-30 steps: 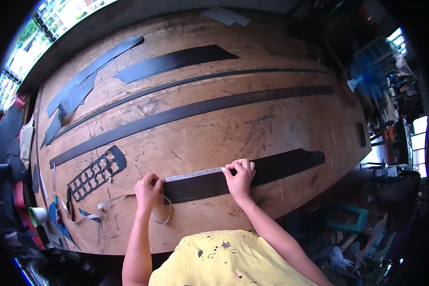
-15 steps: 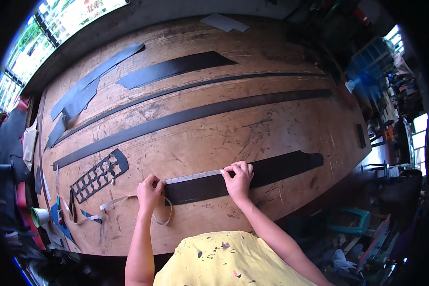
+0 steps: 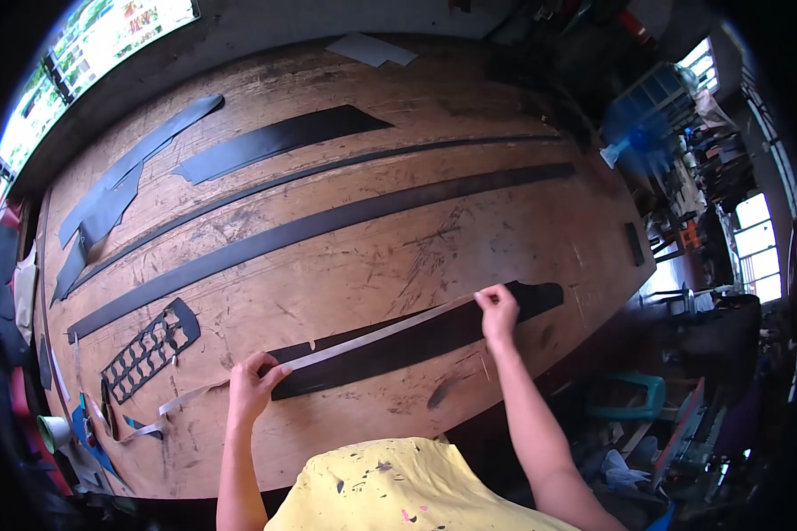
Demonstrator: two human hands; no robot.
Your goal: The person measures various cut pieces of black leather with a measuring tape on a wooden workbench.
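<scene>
A pale tape measure [image 3: 383, 333] stretches between my hands, slanting over a dark leather strip [image 3: 372, 361] on the wooden table. Its left portion is pinched by my left hand [image 3: 252, 382], close to the strip's left end. My right hand [image 3: 498, 314], fingers pressed together, holds the tape near the strip's far right part. Past my left hand, slack tape trails leftward across the wood. The right end of the leather is rounded and extends beyond my right hand.
Left of the strip lies a black cut-out lattice piece [image 3: 150, 350]. Farther back are a long dark strip [image 3: 319, 228], a thin strip [image 3: 328, 174] and wider leather pieces [image 3: 283, 144]. A green-and-white cup [image 3: 55, 432] stands at the left edge, a teal stool [image 3: 629, 398] on the right.
My right hand has moved right along the leather with the tape, and the span between my hands is longer. The loop of tape by my left hand is gone. The view has shifted.
</scene>
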